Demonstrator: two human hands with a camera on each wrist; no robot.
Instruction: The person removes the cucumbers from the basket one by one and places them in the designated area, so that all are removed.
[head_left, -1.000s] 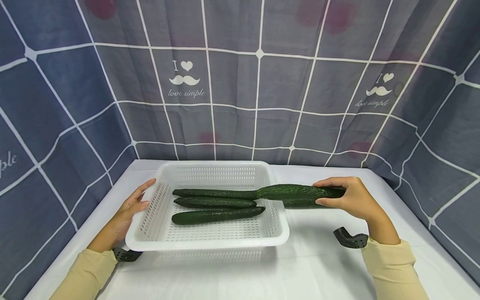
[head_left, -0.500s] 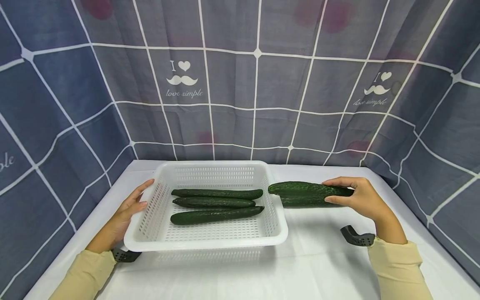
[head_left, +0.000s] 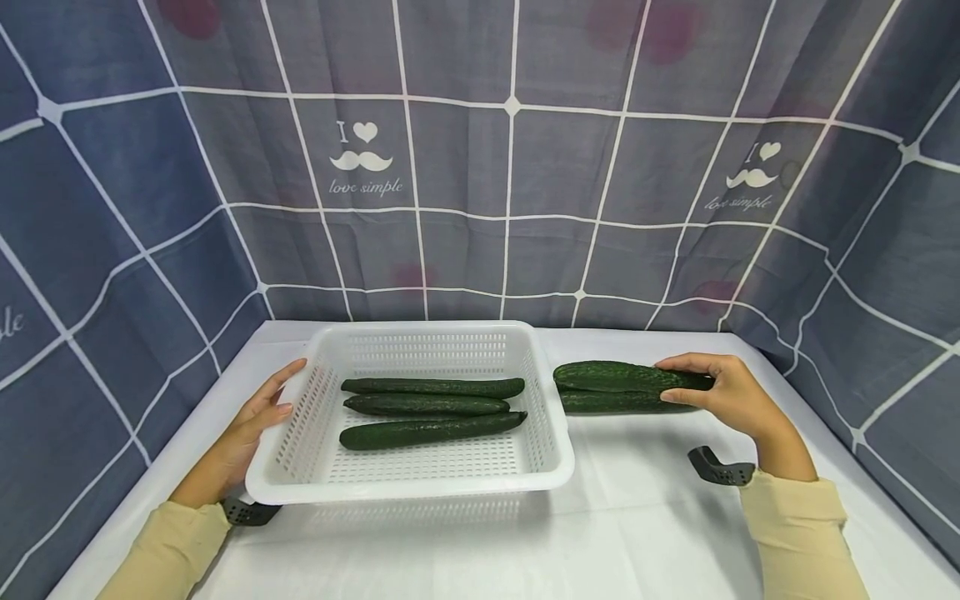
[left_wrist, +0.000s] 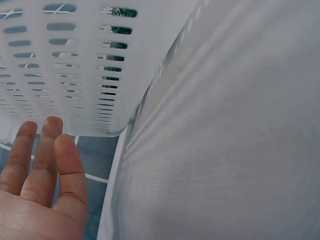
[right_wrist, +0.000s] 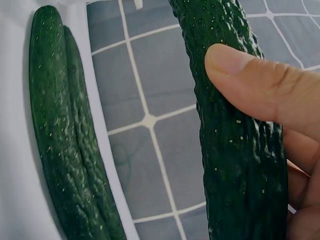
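My right hand (head_left: pixel 723 400) pinches a dark green, bumpy cucumber (head_left: pixel 600 375) near its right end, just right of the basket. In the right wrist view the thumb (right_wrist: pixel 235 62) presses on its skin. Two more cucumbers (right_wrist: pixel 52 110) lie side by side on the white cloth beyond it; in the head view one cucumber (head_left: pixel 607 403) shows below the held one. At the left end of the white perforated basket (head_left: pixel 408 490), my left hand (head_left: pixel 247 433) rests with extended fingers. Inside the basket lie three cucumbers (head_left: pixel 431 432), roughly parallel.
A white cloth (head_left: pixel 622 525) covers the table. Dark grey-blue curtains (head_left: pixel 465 167) with white grid lines stand around the back and both sides. Each wrist wears a black mount (head_left: pixel 720 468).
My right hand has moved right with the held cucumber, whose left end has come away from over the basket's right rim. The left hand and basket stay nearly in place.
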